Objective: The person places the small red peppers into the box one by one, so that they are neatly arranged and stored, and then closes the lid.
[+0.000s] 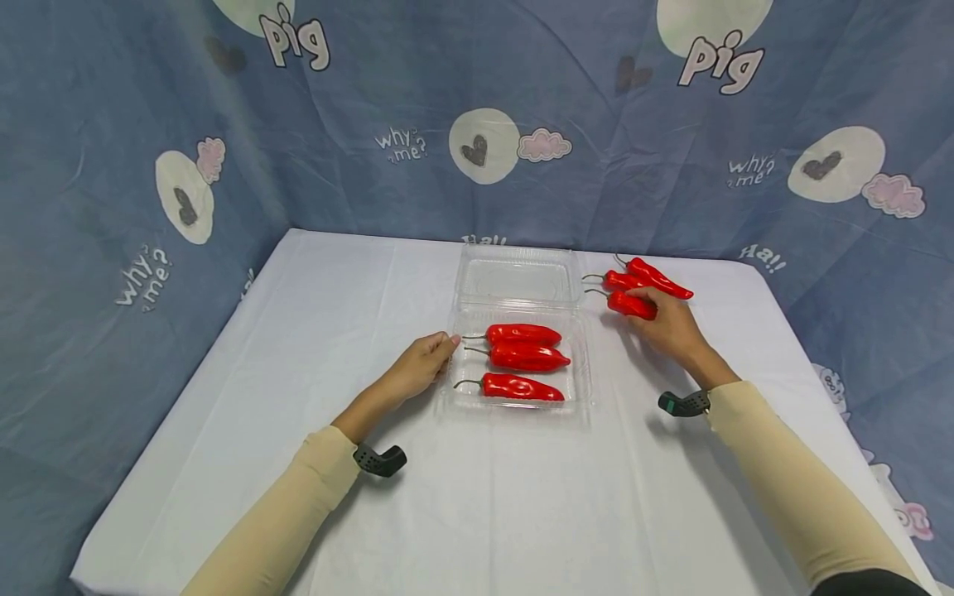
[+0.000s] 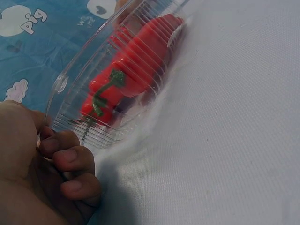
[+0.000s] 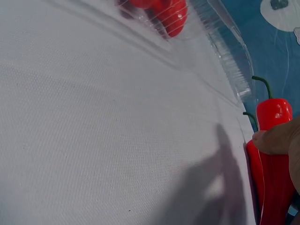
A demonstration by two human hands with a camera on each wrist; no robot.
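A clear plastic clamshell box (image 1: 584, 372) lies with its lid (image 1: 514, 281) folded back, and three red chili peppers (image 1: 525, 358) rest in its base, stems to the left. My left hand (image 1: 421, 364) pinches the left rim of the box between thumb and curled fingers, as the left wrist view also shows. To the right of the lid, my right hand (image 1: 667, 323) grips a red chili pepper (image 1: 626, 304) around its body, stem pointing left. Two more peppers (image 1: 659, 277) lie just behind it; in the right wrist view one pepper (image 3: 253, 161) sits beside the held pepper (image 3: 274, 112).
A white cloth covers the table (image 1: 522, 505). Behind and along the sides hangs a blue printed curtain (image 1: 358, 108). A dark wrist device (image 1: 380, 460) sits on the left wrist, and another (image 1: 683, 404) on the right.
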